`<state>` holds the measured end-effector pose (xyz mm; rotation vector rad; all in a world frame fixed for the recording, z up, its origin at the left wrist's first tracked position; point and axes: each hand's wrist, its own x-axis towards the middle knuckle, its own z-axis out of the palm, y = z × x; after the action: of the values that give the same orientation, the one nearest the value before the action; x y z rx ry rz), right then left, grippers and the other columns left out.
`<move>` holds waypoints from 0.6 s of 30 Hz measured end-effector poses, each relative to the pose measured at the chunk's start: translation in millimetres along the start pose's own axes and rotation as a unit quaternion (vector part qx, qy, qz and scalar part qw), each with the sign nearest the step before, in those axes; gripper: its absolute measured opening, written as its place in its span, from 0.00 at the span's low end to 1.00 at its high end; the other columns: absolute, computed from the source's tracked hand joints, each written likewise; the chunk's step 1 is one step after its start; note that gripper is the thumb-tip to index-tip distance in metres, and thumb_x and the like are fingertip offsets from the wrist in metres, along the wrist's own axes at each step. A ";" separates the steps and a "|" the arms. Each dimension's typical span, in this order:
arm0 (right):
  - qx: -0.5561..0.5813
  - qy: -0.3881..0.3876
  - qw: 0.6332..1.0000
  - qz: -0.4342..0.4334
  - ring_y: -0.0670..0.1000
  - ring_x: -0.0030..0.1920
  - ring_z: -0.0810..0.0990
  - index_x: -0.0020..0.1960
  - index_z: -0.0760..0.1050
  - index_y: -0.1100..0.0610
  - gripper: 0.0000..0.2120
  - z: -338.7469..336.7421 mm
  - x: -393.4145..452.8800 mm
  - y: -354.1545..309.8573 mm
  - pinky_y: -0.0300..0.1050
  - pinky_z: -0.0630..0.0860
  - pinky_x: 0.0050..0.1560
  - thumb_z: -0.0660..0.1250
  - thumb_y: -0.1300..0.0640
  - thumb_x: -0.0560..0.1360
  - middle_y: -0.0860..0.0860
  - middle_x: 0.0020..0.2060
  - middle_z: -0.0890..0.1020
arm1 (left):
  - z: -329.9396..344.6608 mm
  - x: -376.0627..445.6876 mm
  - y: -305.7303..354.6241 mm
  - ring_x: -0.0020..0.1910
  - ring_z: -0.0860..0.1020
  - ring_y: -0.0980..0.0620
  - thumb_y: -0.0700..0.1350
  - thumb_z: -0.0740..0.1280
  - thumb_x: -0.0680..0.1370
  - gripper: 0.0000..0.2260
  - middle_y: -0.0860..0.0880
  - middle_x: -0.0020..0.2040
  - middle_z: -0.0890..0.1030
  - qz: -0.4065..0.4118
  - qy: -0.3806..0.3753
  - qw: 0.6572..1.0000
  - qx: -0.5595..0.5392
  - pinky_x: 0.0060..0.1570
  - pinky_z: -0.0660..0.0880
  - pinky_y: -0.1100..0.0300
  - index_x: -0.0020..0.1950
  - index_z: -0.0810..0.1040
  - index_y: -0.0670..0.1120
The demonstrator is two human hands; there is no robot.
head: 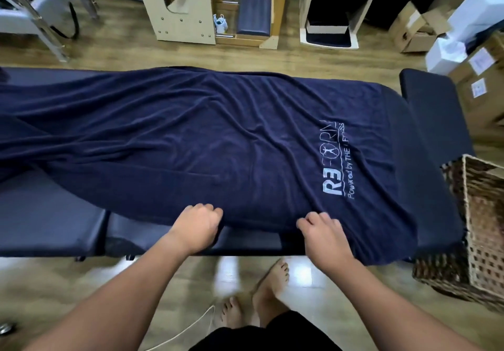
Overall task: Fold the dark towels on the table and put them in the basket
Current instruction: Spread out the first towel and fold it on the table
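Observation:
A large dark navy towel (204, 132) with white lettering near its right end lies spread and wrinkled along the dark padded table (49, 214). Its left part runs out of view. My left hand (196, 227) grips the towel's near edge with curled fingers. My right hand (324, 232) grips the same near edge a little to the right, below the lettering. A woven wicker basket (474, 241) stands on the floor at the table's right end, and what shows of its inside holds nothing.
Wooden frames with dark pads (253, 15) stand on the floor beyond the table. Cardboard and white boxes (463, 50) are stacked at the far right. My bare feet (261, 293) stand on the wood floor by the near edge, beside a white cord (191, 329).

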<state>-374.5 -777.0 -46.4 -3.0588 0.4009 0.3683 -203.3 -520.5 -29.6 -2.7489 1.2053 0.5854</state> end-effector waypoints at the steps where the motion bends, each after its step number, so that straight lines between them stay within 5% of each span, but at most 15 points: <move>1: 0.012 -0.002 0.999 0.033 0.58 0.43 0.78 0.48 0.76 0.52 0.15 -7.0 -1.4 -3.7 0.52 0.72 0.40 0.72 0.65 0.65 0.49 0.41 0.79 | -3.0 -1.3 1.6 0.40 0.80 0.41 0.42 0.68 0.72 0.03 0.46 0.41 0.80 -0.031 0.016 0.997 -0.062 0.39 0.77 0.52 0.45 0.77 0.46; 3: 0.116 0.010 0.987 0.111 0.61 0.47 0.80 0.55 0.73 0.53 0.13 -16.3 -8.7 -3.2 0.54 0.72 0.45 0.63 0.65 0.73 0.53 0.45 0.81 | -12.6 -7.8 5.3 0.47 0.79 0.44 0.41 0.58 0.78 0.09 0.50 0.46 0.81 -0.073 -0.026 0.970 -0.230 0.47 0.76 0.54 0.50 0.77 0.49; 5: 0.226 0.009 0.961 0.158 0.63 0.48 0.79 0.55 0.72 0.50 0.10 -23.7 -18.6 1.9 0.53 0.72 0.45 0.58 0.61 0.77 0.55 0.46 0.81 | -16.6 -15.3 7.6 0.45 0.79 0.50 0.41 0.59 0.79 0.10 0.53 0.44 0.82 -0.056 -0.072 0.942 -0.324 0.46 0.74 0.60 0.45 0.79 0.51; 8: 0.182 -0.036 0.971 0.152 0.61 0.57 0.76 0.52 0.74 0.49 0.11 -29.9 -29.0 15.2 0.56 0.74 0.54 0.55 0.48 0.82 0.53 0.51 0.80 | -13.9 -26.1 11.8 0.50 0.79 0.48 0.47 0.63 0.79 0.06 0.49 0.50 0.81 0.003 -0.114 0.975 -0.193 0.49 0.75 0.57 0.51 0.79 0.50; 13: 0.068 -0.117 0.970 0.203 0.59 0.65 0.67 0.66 0.69 0.49 0.19 -12.7 -51.5 25.8 0.58 0.74 0.58 0.67 0.49 0.77 0.51 0.65 0.68 | 11.1 -41.3 37.6 0.58 0.74 0.47 0.65 0.69 0.73 0.26 0.50 0.58 0.74 0.108 -0.092 0.990 0.026 0.48 0.69 0.51 0.64 0.71 0.51; 18: 0.143 -0.002 0.944 0.297 0.63 0.61 0.69 0.66 0.66 0.56 0.22 17.7 -70.2 32.8 0.57 0.73 0.55 0.69 0.58 0.75 0.57 0.65 0.66 | 23.4 -34.0 64.2 0.59 0.74 0.43 0.53 0.66 0.79 0.19 0.46 0.60 0.75 0.094 -0.051 0.988 0.108 0.53 0.69 0.48 0.65 0.67 0.48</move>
<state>-452.9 -790.0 -47.0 -2.5928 1.2574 0.2939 -278.0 -535.8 -33.5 -2.4156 1.4201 0.5674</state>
